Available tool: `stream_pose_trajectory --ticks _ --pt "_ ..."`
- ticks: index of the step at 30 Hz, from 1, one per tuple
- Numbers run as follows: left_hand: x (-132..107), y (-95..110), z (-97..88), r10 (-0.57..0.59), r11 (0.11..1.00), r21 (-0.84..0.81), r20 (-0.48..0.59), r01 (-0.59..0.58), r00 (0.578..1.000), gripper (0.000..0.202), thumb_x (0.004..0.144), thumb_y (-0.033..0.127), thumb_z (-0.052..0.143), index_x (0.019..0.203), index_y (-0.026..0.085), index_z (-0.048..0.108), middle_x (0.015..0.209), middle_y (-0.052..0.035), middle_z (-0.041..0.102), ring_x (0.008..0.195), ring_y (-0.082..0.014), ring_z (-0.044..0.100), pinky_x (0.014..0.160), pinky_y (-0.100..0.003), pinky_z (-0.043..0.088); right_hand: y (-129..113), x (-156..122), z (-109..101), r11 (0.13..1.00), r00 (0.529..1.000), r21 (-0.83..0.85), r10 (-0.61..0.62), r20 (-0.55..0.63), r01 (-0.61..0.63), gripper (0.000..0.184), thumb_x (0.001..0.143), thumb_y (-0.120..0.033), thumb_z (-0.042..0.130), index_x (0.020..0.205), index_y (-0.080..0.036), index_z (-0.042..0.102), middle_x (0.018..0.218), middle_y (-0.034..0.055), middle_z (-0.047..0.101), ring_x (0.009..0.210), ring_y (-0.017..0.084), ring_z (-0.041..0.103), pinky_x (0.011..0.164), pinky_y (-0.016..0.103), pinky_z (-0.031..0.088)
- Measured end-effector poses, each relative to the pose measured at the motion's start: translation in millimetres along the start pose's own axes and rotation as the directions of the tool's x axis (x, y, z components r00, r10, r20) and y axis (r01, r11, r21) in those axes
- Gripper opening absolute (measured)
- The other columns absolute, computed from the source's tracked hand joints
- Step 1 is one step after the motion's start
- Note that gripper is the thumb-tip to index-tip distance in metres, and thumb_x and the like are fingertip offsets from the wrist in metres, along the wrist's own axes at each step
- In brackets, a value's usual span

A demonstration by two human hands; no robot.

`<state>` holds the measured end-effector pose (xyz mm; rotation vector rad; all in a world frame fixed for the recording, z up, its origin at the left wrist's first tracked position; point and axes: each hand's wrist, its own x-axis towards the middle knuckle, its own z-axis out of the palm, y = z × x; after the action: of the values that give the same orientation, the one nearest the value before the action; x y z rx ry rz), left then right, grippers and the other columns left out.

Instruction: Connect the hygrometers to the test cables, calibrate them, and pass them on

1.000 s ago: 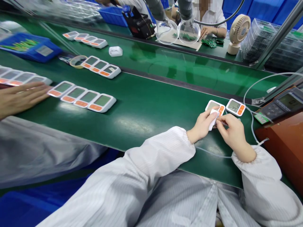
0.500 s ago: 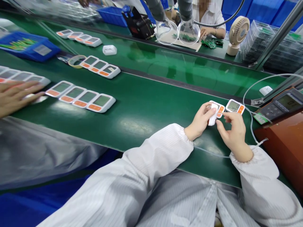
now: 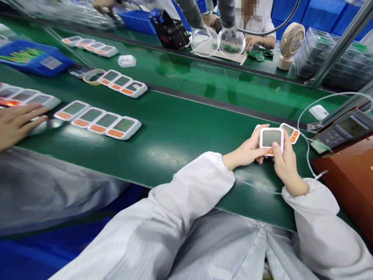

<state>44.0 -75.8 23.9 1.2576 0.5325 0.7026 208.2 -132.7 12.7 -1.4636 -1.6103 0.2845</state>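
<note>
At ten o'clock a blue tray (image 3: 62, 67) holds thin green and yellow pieces (image 3: 23, 55); a roll of tape (image 3: 86, 79) lies just beside it, nearer the centre. A blue tub (image 3: 135, 22) sits at eleven o'clock, next to a black machine (image 3: 171, 37) near twelve. At one o'clock two grey hoses (image 3: 194, 11) end in clear round hoods (image 3: 204, 43). Towards two o'clock are green circuit boards (image 3: 258, 55), a cream fan (image 3: 291, 41) and, farther out, stacked clear trays (image 3: 313, 54).
</note>
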Motion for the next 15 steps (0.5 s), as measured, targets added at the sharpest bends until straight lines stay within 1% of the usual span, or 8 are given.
stream_pose_trajectory --ticks 2,4,6,8,11,15 --pt "0.2 0.7 -0.4 0.017 1.0 -0.023 0.042 -0.016 0.999 0.089 0.085 0.041 0.074 0.156 0.032 0.02 0.096 -0.0017 0.061 0.053 -0.0084 0.054 0.049 -0.024 0.047 0.1 0.9 -1.5 0.999 1.0 0.037 0.022 0.017 -0.022 0.052 0.105 -0.043 0.044 0.152 -0.021 0.04 0.102 0.0112 0.073 0.053 0.017 0.063 0.05 0.028 0.052" --pt "0.4 1.1 0.0 0.034 0.999 -0.04 0.046 -0.032 0.998 0.087 0.086 0.04 0.074 0.155 0.033 0.022 0.095 -0.0017 0.06 0.057 -0.0088 0.057 0.049 -0.022 0.047 0.0 1.3 -2.4 0.996 0.998 0.076 0.049 0.044 -0.052 0.053 0.105 -0.044 0.044 0.153 -0.021 0.04 0.089 0.007 0.073 0.046 0.016 0.06 0.047 0.027 0.051" --pt "0.4 1.5 0.4 0.037 0.998 -0.049 0.052 -0.034 0.998 0.086 0.086 0.039 0.074 0.154 0.033 0.024 0.095 -0.0024 0.061 0.062 -0.0105 0.061 0.05 -0.021 0.047 -0.1 1.3 -3.1 0.99 0.995 0.112 0.078 0.066 -0.085 0.055 0.105 -0.045 0.045 0.154 -0.021 0.039 0.078 0.0039 0.071 0.043 0.016 0.059 0.045 0.027 0.051" --pt "0.4 1.7 0.5 0.028 0.998 -0.057 0.061 -0.024 0.998 0.086 0.085 0.039 0.075 0.155 0.033 0.024 0.093 -0.0025 0.062 0.064 -0.012 0.063 0.05 -0.021 0.047 0.5 1.3 -3.5 0.986 0.991 0.127 0.101 0.085 -0.111 0.058 0.104 -0.047 0.045 0.155 -0.019 0.037 0.072 0.0029 0.07 0.043 0.018 0.06 0.045 0.028 0.051" --pt "0.8 1.0 0.2 0.018 0.998 -0.066 0.063 -0.013 0.998 0.089 0.085 0.039 0.076 0.156 0.032 0.022 0.09 -0.0021 0.063 0.064 -0.0128 0.063 0.049 -0.022 0.046 2.2 1.7 -3.8 0.988 0.989 0.102 0.103 0.106 -0.114 0.061 0.104 -0.048 0.045 0.156 -0.019 0.034 0.07 0.0027 0.07 0.045 0.019 0.063 0.045 0.028 0.052" --pt "1.8 -1.8 -0.3 0.024 0.997 -0.073 0.057 -0.02 0.998 0.09 0.085 0.039 0.076 0.156 0.03 0.021 0.094 -0.0037 0.063 0.066 -0.0138 0.064 0.049 -0.022 0.048 1.5 3.0 -4.8 0.994 0.989 0.035 0.099 0.109 -0.104 0.06 0.104 -0.05 0.044 0.156 -0.021 0.034 0.077 0.004 0.072 0.05 0.02 0.066 0.05 0.029 0.054"
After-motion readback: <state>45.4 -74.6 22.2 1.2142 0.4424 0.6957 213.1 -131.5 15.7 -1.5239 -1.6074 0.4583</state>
